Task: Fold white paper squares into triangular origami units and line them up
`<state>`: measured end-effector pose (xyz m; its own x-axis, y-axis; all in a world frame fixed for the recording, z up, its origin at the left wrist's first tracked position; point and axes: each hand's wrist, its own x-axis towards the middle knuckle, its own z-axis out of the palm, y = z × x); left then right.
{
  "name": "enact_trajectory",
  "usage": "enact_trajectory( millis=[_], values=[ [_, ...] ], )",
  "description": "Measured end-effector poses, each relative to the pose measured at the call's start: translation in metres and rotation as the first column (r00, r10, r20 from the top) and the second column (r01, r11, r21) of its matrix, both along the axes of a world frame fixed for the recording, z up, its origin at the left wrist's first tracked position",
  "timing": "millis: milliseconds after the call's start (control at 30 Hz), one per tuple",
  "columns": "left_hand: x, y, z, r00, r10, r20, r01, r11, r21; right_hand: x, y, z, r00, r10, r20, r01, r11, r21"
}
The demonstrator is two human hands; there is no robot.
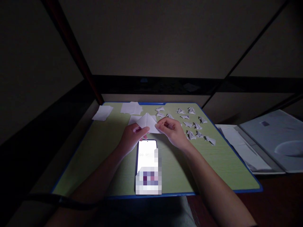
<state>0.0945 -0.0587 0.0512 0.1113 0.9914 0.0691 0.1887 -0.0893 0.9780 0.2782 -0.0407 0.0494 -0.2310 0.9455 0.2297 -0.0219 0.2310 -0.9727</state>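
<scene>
A white sheet of paper [147, 121], folded to a point at its top with a crease down the middle, is held up above the green table [113, 164]. My left hand [133, 135] pinches its lower left part, thumb in front. At its right corner my right hand [171, 129] grips the paper between thumb and fingers. Just below the hands lies a phone [146, 160] with a bright screen, partly pixelated. Another white sheet [133, 119] lies behind the folded one, partly covered by it.
Several small folded paper pieces [191, 135] are spread over the table's right side. Stacks of white paper sit at the far left [103, 113] and far middle [131, 107]. An open box [272, 138] stands beyond the right edge, and a wall rises behind.
</scene>
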Motion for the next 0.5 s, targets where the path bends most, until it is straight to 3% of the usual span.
enact_trajectory(
  millis=[233, 500],
  values=[
    [0.0015, -0.0003, 0.0, 0.999, 0.048, -0.023, -0.049, 0.998, -0.025, -0.0037, -0.0025, -0.001, 1.0, -0.01, -0.002, 0.01, 0.999, 0.031],
    [0.0035, -0.0034, 0.0002, 0.998, 0.015, -0.053, -0.015, 1.0, -0.002, -0.0024, -0.0021, -0.0024, 0.999, -0.014, 0.041, 0.014, 1.0, 0.011]
  ],
)
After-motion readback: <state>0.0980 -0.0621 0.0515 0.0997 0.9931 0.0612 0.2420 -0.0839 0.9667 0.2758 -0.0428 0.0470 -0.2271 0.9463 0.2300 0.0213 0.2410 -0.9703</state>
